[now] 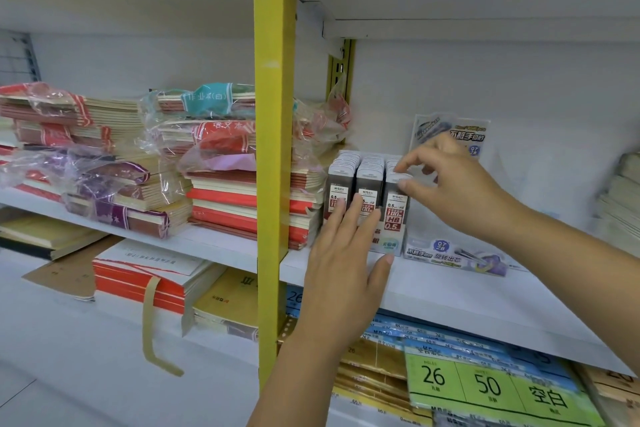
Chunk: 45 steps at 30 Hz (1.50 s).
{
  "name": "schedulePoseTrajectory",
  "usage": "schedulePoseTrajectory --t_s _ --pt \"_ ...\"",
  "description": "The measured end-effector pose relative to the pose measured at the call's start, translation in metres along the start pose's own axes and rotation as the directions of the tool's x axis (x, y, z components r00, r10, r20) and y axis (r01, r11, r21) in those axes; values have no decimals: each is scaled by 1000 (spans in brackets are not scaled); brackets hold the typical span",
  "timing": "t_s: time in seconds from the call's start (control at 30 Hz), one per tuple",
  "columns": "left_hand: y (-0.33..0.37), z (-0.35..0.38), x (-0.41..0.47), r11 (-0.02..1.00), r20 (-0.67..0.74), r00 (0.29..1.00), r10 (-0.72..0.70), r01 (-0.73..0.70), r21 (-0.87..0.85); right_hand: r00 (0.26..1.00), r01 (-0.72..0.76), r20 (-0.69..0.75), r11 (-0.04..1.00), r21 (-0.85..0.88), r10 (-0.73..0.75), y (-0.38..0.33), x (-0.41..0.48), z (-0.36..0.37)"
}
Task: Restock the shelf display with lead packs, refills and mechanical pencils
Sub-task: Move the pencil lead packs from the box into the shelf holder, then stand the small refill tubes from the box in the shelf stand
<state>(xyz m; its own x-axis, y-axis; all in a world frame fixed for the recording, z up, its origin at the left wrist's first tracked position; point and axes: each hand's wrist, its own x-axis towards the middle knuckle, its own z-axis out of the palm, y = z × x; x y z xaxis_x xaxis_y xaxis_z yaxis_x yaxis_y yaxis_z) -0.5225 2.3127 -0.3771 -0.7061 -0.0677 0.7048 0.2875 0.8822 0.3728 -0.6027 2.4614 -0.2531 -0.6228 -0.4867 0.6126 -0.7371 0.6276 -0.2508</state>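
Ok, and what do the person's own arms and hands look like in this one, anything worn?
Two bare hands, no gloves. The left hand and the right hand show no rings, and neither wrist carries a watch or band. Both forearms are uncovered as far as the frame edge, so no sleeve shows. The fingernails look short and unpainted.

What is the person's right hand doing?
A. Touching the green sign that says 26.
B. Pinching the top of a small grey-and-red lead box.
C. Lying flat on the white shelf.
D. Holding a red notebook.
B: the right hand pinches the white cap of the front grey-and-red lead pack in the rightmost row, with the thumb and a fingertip on either side.
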Motion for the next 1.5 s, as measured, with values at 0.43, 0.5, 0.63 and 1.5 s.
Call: schedulePoseTrajectory --t_s 0.43,0.5,0.63,1.5 --pt "14 -13 -36 992 -68 995 77 -83 -94 996 -39 -77 992 120 48 -10 -72 -2" --pt "20 -16 -56 992 -106 989 99 -106 -64 984 -14 -168 971 239 56 -14 -101 -3" --pt "29 -5 -109 993 -12 996 87 -87 -75 976 -41 -172 892 450 132 -19 -175 15" --pt "-37 126 -391 465 840 148 -522 875 135 183 -961 586 270 -63 789 81 -476 325"
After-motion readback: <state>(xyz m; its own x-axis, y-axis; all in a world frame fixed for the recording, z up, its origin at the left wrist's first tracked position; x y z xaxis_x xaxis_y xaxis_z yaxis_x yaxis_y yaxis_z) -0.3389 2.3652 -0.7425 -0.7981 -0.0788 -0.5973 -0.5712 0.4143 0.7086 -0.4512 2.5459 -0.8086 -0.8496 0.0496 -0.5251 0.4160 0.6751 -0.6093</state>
